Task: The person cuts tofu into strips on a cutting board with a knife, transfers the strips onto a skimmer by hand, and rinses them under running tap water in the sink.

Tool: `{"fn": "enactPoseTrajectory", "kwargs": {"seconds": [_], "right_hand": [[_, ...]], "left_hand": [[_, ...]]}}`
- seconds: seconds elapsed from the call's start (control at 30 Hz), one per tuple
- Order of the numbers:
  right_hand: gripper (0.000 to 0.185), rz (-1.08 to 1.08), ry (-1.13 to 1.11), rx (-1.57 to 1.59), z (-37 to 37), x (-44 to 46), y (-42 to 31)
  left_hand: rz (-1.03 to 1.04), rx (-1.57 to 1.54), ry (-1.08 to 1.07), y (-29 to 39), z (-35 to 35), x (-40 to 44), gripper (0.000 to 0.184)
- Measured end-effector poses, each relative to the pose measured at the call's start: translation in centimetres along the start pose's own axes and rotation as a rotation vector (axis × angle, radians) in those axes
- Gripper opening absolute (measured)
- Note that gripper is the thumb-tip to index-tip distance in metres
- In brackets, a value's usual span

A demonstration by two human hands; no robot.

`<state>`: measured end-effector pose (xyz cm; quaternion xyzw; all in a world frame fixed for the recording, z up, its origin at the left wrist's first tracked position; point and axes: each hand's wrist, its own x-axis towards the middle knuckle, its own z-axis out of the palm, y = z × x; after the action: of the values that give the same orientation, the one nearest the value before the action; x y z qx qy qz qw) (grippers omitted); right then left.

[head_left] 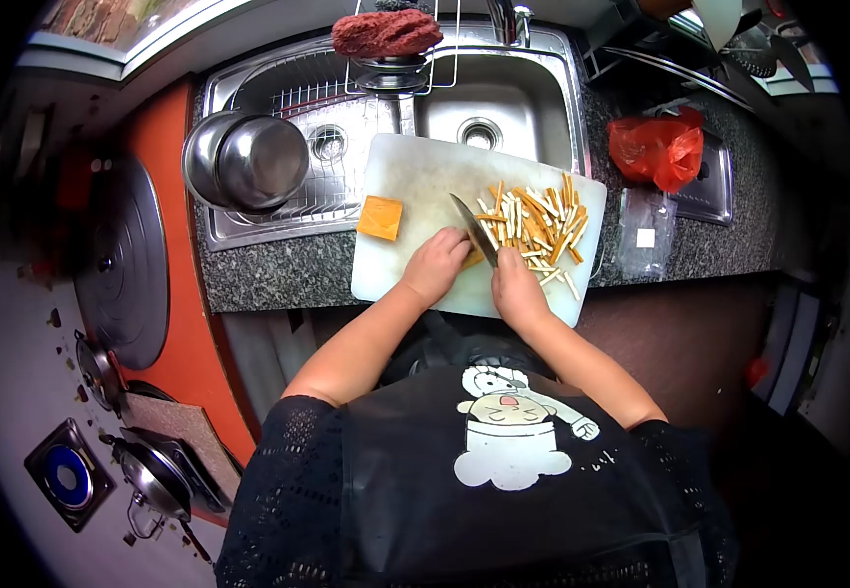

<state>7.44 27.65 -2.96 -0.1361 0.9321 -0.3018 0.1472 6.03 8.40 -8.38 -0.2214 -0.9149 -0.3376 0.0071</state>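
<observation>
My right hand (520, 287) is closed round the handle of a kitchen knife (475, 227), its blade pointing away and to the left over a white cutting board (415, 162). Beside the blade, my left hand (437, 265) has its fingers curled down on an orange-skinned piece of what looks like firm tofu (472, 259), mostly covered by the fingers. To the right of the knife lies a loose heap of thin tofu strips (539, 223), white inside with orange edges. A square orange tofu block (380, 218) sits near the board's left edge.
The board overlaps the front of a steel double sink (533, 93). Metal bowls (263, 162) rest on a wire rack at left. A red plastic bag (658, 152) and a clear bag (645, 235) lie on the granite counter at right. A reddish cloth (386, 33) hangs over the sink.
</observation>
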Motion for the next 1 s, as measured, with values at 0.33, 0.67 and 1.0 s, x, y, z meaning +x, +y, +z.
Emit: {"fn": "enactPoseTrajectory", "kwargs": {"seconds": [0.33, 0.67, 1.0], "right_hand": [[0.027, 0.039, -0.135, -0.043, -2.2, -0.6, -1.7], [0.022, -0.051, -0.034, -0.060, -1.6, 0.9, -1.7], [0.021, -0.019, -0.039, -0.047, 0.2, 1.4, -1.9]], "left_hand": [[0.043, 0.003, 0.008, -0.3, -0.1, -0.3, 0.025], [0.069, 0.027, 0.022, -0.8, -0.3, -0.4, 0.025], [0.065, -0.001, 0.051, -0.7, -0.2, -0.9, 0.023]]}}
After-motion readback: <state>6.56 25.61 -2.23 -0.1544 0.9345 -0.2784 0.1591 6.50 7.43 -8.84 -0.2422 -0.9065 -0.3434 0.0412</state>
